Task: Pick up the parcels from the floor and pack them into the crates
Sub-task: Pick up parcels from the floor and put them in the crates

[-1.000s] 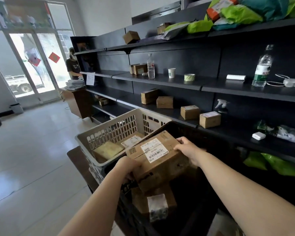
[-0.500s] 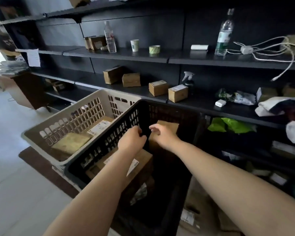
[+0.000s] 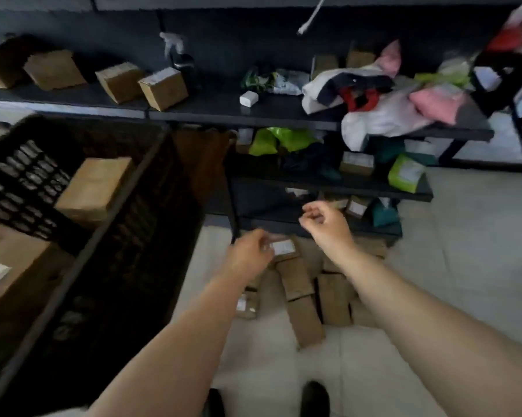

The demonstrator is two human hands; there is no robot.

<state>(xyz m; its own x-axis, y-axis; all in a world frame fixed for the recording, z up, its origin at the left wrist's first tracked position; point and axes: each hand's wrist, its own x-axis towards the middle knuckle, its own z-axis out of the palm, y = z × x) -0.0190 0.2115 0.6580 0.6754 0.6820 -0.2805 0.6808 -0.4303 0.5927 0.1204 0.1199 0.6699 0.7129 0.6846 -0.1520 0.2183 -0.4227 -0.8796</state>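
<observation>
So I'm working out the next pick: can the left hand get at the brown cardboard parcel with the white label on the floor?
Probably yes. The left hand hangs empty just beside the brown cardboard parcel with the white label, nothing lies between them, and the black plastic crate stands off to the left.

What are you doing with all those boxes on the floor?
A person is packing parcels into a black crate, which already holds a few brown boxes. Both hands are empty and reaching down toward the pile of parcels on the floor. The left hand is just above a labelled box; the right hand hovers nearby.
</observation>
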